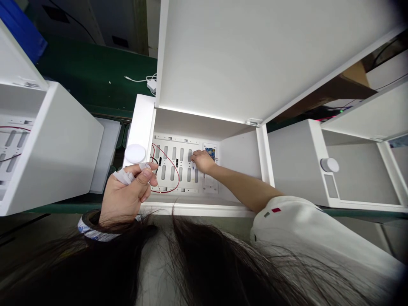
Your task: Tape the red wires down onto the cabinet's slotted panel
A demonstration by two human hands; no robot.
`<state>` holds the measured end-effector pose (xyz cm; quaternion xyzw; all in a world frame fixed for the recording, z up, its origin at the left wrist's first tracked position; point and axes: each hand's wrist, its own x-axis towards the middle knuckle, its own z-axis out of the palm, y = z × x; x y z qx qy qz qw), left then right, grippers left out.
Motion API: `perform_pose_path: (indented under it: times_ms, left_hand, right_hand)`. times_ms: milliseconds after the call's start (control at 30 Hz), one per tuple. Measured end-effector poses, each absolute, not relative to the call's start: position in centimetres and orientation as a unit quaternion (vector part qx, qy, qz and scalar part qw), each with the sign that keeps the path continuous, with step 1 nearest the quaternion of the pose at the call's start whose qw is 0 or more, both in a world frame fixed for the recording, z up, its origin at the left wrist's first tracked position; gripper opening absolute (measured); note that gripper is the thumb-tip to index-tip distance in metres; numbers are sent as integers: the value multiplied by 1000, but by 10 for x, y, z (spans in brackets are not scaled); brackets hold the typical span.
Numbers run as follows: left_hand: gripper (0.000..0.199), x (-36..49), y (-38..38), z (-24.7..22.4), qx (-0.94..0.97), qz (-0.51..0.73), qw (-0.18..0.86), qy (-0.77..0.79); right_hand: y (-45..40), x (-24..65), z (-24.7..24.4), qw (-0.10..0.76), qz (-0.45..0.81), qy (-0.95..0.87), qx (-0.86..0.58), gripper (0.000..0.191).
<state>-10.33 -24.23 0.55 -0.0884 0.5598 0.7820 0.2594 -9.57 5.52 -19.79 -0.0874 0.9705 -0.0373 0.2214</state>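
An open white box [229,157] lies in front of me with its lid raised. My left hand [129,187] is at the box's left end, thumb and fingers pinched on a thin wire whose end sticks out below them. White wrappings cover some of its fingers, and a blue-and-white ring [95,231] sits round the wrist. My right hand [203,161] reaches inside, fingers closed and pointing down at the slotted white panel [185,178]; what they hold is hidden. Beside it is a blue circuit board [210,151]. A red wire [179,174] loops over the panel.
A white round knob [135,153] is on the box's left side. Similar white boxes stand to the left [70,144] and right [293,161]. A white adapter with cable [151,85] lies on the green bench [95,72] behind. A blue bin [22,32] is at far left.
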Motion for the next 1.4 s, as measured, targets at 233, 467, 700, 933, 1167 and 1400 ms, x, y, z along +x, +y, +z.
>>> perform_pose_path:
  times_ms: [233,467,700,933,1167,1400]
  left_hand:
    - [13,-104,-242,4,-85,786,254,557]
    - [15,-103,-244,5,-85,787,256,555]
    - [20,-102,-242,11,-105,773,260,569]
    - [26,-100,-239,16,-85,716,266,640]
    - [30,-96,-225,28,2,546,296,784]
    - [30,-98,-224,21,28,535,287,794]
  right_hand:
    - [59,-97,-191,277,-18,957,-77,23]
    - [57,-98,-169,365,-36,925,-96,21]
    - [53,-100,-123,399,-75,911,-67,23]
    - [44,-95,-49,240,-345,907,40,10]
    - [-29,-78,51,116,-493,861,-49,13]
    - [-42,-95,38,134,-537,832,-28,23]
